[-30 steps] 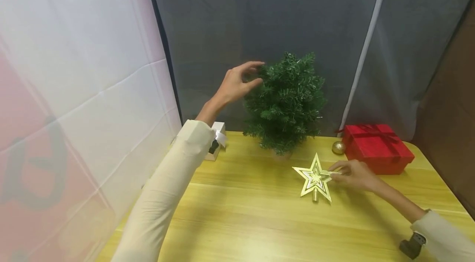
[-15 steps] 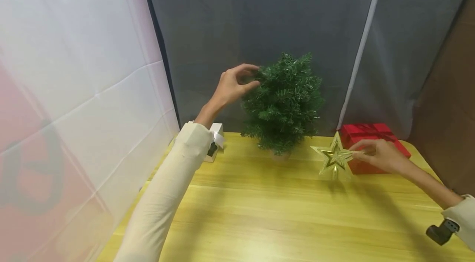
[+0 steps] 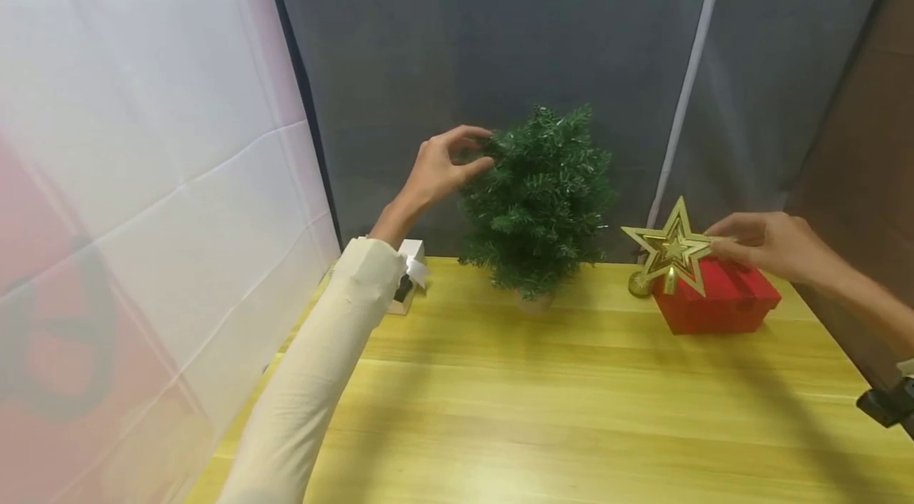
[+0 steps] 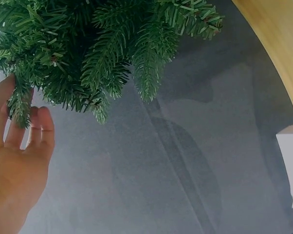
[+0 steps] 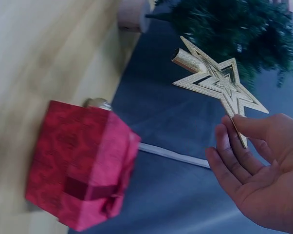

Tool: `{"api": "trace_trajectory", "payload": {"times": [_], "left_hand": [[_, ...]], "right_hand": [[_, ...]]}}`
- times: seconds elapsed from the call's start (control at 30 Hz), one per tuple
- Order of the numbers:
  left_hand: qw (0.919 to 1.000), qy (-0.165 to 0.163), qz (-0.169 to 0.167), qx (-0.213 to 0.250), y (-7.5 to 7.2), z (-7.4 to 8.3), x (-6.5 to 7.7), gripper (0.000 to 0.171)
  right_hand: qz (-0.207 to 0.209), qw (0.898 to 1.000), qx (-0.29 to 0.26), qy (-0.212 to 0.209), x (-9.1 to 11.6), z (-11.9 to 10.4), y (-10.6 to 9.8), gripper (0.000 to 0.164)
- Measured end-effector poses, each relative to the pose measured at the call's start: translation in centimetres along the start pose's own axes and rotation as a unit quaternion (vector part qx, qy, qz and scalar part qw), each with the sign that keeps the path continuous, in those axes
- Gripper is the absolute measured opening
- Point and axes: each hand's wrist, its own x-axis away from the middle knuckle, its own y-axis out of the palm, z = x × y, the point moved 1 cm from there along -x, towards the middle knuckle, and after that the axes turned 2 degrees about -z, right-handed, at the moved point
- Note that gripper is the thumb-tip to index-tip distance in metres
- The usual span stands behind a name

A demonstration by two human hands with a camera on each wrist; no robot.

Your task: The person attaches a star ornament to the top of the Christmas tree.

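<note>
Pinching a gold star topper (image 3: 670,248) by one point, the right hand (image 3: 774,248) holds it in the air above the red gift box (image 3: 721,298) near the table's far right corner; thumb & fingertips are clamped on the star's right tip, other fingers loosely curved. In the right wrist view the star (image 5: 219,84) sits upright-ish w/ its tube socket pointing down-left, off the table (image 3: 571,409), not touching the box.

Left hand (image 3: 439,167) is up at the small green tree (image 3: 539,198), which stands at the far edge of the table, about mid-way along. Thumb & forefinger are curled together on a branch tip at the tree's upper left; left wrist view shows fingers (image 4: 27,129) lying against the needles.

A small gold bauble (image 3: 637,284) lies at the far edge, just beside the box's left side, btw box & tree. A white box (image 3: 408,275) sits at the far left corner, partly hidden by the cream sleeve (image 3: 321,377).
</note>
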Motion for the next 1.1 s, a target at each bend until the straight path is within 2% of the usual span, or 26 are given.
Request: {"api": "trace_trajectory", "payload": {"times": [0.2,0.6,1.1], "left_hand": [[1.0000,-0.004,0.002,-0.001,-0.1,0.0,0.0,0.042],[0.9999,-0.011,0.000,0.004,0.0,0.1,-0.1,0.043],[0.9999,-0.012,0.005,0.006,0.1,-0.1,-0.1,0.043]], "right_hand": [[0.024,1.000,-0.002,0.017,-0.3,-0.9,-2.5,0.038],[0.049,0.999,0.001,0.022,-1.7,-3.0,-6.4,0.045],[0.088,0.996,-0.007,0.003,-3.8,-5.7,-9.4,0.042]]}}
